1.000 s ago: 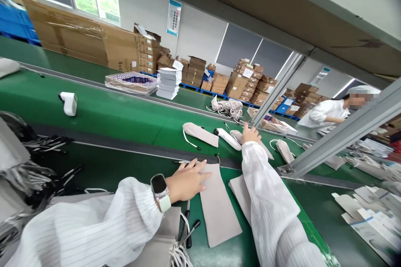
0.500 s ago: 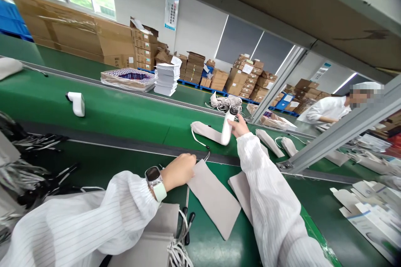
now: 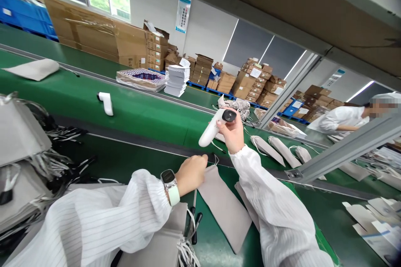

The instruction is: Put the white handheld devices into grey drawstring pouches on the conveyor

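Note:
My right hand [image 3: 234, 133] is wrapped round a white handheld device [image 3: 213, 128] with a black round end, held above the green belt. My left hand [image 3: 191, 171], with a watch on its wrist, is closed on the top edge of a flat grey pouch [image 3: 225, 206]; the pouch's drawstring shows just beyond the fingers. Part of another grey pouch [image 3: 247, 200] lies beneath my right sleeve. A second white device [image 3: 106, 103] rests on the belt at the left.
Stacked grey pouches [image 3: 21, 133] with cords lie at the left. Filled pouches [image 3: 267, 150] rest on the belt. A metal post [image 3: 347, 146] slants at the right, near open white boxes [image 3: 376, 229]. A person [image 3: 341, 119] works beyond it.
My right hand has lifted the white device off the belt and turned it, black end towards me. The view has shifted left; my left hand still grips the pouch.

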Motion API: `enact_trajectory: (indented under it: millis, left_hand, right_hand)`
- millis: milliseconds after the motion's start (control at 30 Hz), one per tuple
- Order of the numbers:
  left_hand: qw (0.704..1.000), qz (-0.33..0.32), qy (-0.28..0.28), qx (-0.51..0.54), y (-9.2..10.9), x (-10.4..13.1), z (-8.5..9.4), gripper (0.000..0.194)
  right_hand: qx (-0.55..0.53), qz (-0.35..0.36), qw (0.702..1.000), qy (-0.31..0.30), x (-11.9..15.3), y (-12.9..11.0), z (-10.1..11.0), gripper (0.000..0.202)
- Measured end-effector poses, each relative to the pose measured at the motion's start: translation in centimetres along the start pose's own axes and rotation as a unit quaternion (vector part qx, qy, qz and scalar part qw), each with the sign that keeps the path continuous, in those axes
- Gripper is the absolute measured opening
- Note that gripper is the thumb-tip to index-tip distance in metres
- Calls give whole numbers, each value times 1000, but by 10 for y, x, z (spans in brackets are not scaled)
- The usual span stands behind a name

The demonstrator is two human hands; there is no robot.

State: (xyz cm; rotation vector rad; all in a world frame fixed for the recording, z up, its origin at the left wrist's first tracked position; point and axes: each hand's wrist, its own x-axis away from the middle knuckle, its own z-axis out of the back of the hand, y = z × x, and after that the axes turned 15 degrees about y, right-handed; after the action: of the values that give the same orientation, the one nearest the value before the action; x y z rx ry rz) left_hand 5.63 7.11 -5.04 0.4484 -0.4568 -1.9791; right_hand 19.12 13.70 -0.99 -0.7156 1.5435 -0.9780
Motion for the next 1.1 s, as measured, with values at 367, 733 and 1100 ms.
enact_trajectory:
  millis: [367,733,1100]
  left_hand:
    - [1000,-13,16,8,10,5,15,17]
    - [973,-12,11,231,10,-12,62,31]
    - [934,-23,99,343,15,-10,66,25]
  right_hand:
    - [140,242,955,-98,27,7,-14,33]
    - [-142,-25,977,155,-30,-26,25,44]
    - [-82,-69,988,107,-18,-24,15,42]
